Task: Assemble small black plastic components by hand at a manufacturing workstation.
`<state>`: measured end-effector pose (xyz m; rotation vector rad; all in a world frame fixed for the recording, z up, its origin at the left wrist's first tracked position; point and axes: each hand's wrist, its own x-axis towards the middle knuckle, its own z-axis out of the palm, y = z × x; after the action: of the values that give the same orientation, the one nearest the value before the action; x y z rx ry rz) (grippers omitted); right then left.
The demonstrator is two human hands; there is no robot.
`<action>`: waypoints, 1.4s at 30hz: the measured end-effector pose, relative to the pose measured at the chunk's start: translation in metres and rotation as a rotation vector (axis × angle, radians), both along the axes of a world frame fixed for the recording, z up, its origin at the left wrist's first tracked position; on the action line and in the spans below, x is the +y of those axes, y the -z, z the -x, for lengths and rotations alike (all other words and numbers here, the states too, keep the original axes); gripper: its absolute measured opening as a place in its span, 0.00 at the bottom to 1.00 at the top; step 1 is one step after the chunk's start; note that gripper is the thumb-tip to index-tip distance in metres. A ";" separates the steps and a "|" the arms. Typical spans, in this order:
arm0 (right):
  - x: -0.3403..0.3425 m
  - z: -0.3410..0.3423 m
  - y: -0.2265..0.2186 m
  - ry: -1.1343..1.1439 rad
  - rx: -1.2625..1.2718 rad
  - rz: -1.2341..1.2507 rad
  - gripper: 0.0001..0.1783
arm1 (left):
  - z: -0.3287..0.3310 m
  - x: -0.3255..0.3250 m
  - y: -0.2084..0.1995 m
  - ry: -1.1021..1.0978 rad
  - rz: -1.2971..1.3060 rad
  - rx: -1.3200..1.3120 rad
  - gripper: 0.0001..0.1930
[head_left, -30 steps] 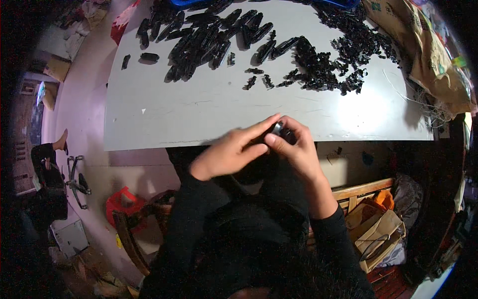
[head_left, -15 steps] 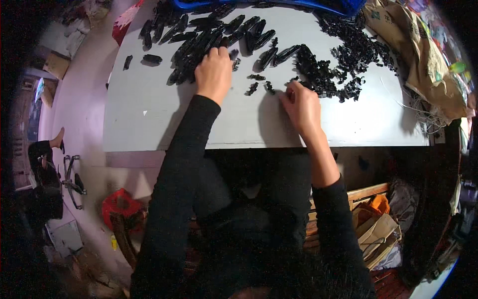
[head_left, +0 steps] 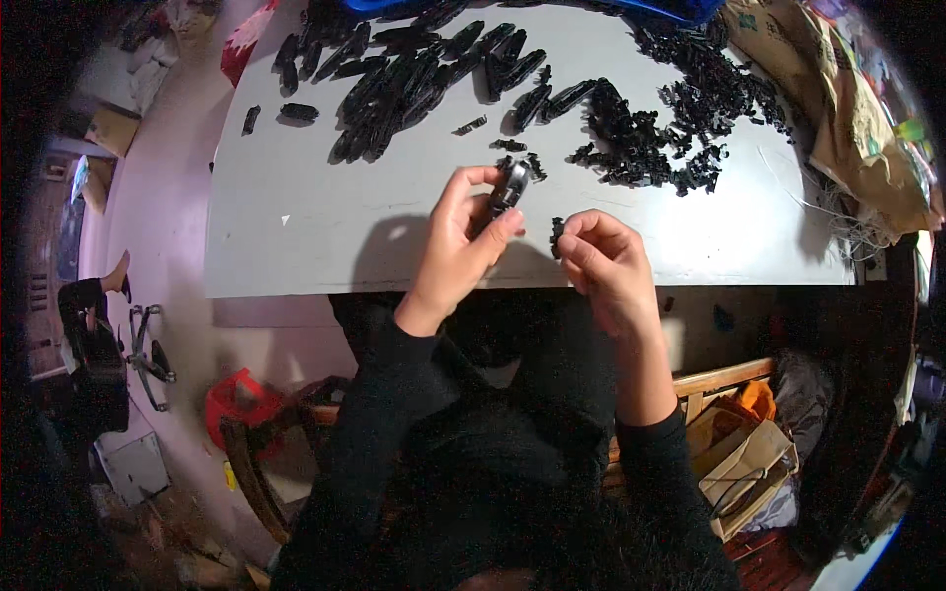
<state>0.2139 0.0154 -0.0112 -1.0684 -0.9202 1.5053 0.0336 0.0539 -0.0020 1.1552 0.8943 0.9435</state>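
Note:
Above the near part of the white table, my left hand (head_left: 455, 248) grips a long, glossy black plastic piece (head_left: 511, 187), tilted upward between thumb and fingers. A short way to its right, my right hand (head_left: 613, 264) pinches a small, jagged black plastic part (head_left: 557, 239) with thumb and fingertips. The two parts are apart. Just beyond my hands lie a few loose small black parts (head_left: 509, 145). Farther left is a heap of long black pieces (head_left: 394, 94), and to the right spreads a pile of small black parts (head_left: 631, 148).
A blue tray (head_left: 650, 14) stands at the table's far edge. Brown sacking (head_left: 838, 108) and tangled pale strands (head_left: 838, 217) lie along the right side. The white tabletop (head_left: 286, 256) ends close to my lap. Below right, cardboard (head_left: 749, 478) lies on a wooden seat.
My left hand has come back from the heap toward me, holding a long black piece. My right hand has drawn nearer to the table edge, with a small part in its fingertips.

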 end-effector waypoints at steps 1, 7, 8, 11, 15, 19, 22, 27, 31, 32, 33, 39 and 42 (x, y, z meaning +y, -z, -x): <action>-0.002 0.006 -0.006 -0.016 0.032 0.032 0.04 | -0.001 -0.003 0.002 0.000 -0.001 0.002 0.20; -0.004 0.030 -0.016 0.045 0.071 0.040 0.06 | -0.009 -0.013 0.010 0.081 -0.478 0.149 0.26; -0.005 0.031 -0.017 0.047 0.070 0.038 0.06 | -0.009 -0.014 0.008 0.083 -0.480 0.146 0.26; -0.005 0.038 -0.020 0.207 0.051 -0.036 0.06 | -0.008 -0.024 -0.003 0.132 -0.249 0.176 0.25; -0.003 0.025 -0.007 0.117 0.000 -0.015 0.08 | -0.011 -0.028 -0.014 0.252 -0.157 0.321 0.25; 0.003 0.008 -0.002 0.131 0.021 0.064 0.13 | -0.020 -0.001 0.002 0.257 -0.532 0.228 0.22; 0.039 -0.015 0.022 0.224 0.061 -0.065 0.13 | -0.021 0.057 0.030 -0.003 -0.879 0.577 0.16; 0.081 -0.005 0.014 0.257 -1.204 -0.322 0.08 | -0.044 0.110 0.033 -0.131 -0.936 0.927 0.11; 0.082 -0.002 0.013 0.180 -1.485 -0.226 0.10 | -0.040 0.116 0.032 -0.142 -0.848 1.112 0.11; 0.079 -0.004 0.017 0.177 -1.482 -0.229 0.10 | -0.035 0.117 0.031 -0.165 -0.827 1.138 0.12; 0.077 -0.007 0.020 0.213 -1.256 -0.291 0.08 | -0.033 0.117 0.032 -0.241 -0.860 1.133 0.12; 0.039 -0.014 0.001 0.080 -0.317 0.054 0.07 | -0.016 0.068 0.011 -0.075 -0.051 0.050 0.13; 0.039 -0.017 0.025 0.124 -0.577 -0.164 0.06 | -0.007 0.046 0.011 -0.027 0.097 -0.183 0.13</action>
<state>0.2307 0.0547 -0.0363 -1.4390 -1.3177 1.0078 0.0407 0.0994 -0.0130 0.9599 0.8004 1.0000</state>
